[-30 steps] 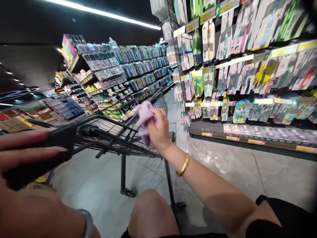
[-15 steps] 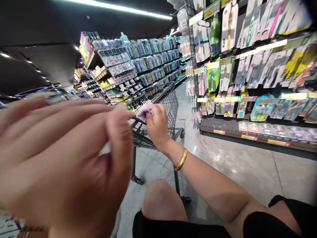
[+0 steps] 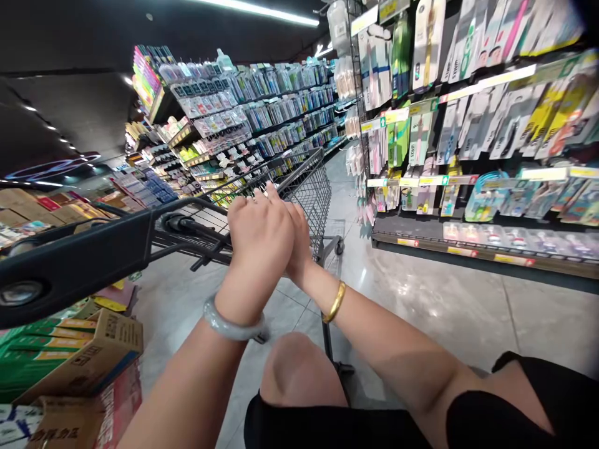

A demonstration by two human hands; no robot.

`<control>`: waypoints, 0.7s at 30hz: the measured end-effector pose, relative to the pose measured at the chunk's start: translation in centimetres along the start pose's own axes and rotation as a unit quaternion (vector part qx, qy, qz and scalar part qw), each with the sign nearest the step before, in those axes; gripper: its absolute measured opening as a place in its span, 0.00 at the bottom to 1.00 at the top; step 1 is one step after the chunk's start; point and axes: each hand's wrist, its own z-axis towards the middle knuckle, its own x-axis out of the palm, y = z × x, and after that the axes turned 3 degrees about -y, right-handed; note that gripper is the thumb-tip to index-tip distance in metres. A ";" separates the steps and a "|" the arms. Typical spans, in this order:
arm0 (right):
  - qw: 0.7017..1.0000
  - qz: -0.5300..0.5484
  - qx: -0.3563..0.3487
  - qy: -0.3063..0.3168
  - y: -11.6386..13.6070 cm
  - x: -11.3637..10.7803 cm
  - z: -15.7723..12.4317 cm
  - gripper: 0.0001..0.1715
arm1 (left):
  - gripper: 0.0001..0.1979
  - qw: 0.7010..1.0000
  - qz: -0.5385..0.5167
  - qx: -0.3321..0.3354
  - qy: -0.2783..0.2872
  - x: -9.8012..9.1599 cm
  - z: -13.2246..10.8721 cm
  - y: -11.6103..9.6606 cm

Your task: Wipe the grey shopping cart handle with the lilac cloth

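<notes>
Left hand [image 3: 261, 232] is lapped against right hand [image 3: 301, 240], apparently for mutual support, by the shopping cart [image 3: 317, 196], which is stood near shelving [image 3: 405, 229]. Finger grip can't be told: palms are hidden.

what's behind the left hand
Behind the left hand, part of the right hand shows, with the wire cart basket beyond. The rest of the right hand, and anything it may grip, is covered.

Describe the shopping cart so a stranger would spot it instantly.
Find the tall rack of hanging packets on the right. Left of it, on the glossy grey floor, stands the shopping cart, its handle reaching the left edge. Its dark wire basket on wheeled legs sets it apart from the packed shelves beyond.
</notes>
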 end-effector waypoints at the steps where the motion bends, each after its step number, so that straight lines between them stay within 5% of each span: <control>1: 1.000 0.000 0.005 0.004 -0.1 0.2 -0.2 0.22 | 0.28 1.000 0.008 -0.005 0.004 0.1 0.2 -0.1; 7: 0.996 0.020 0.091 -0.007 -3.7 0.8 -4.2 0.17 | 0.21 0.991 0.136 0.010 -0.017 0.7 1.5 2.6; 14: 0.999 0.048 -0.011 0.006 0.8 2.5 0.4 0.19 | 0.15 0.989 0.147 -0.012 -0.007 2.5 2.0 7.2; 21: 0.993 0.014 -0.081 0.086 -1.3 3.6 -2.4 0.16 | 0.23 0.992 0.070 -0.037 -0.102 2.6 -0.7 12.1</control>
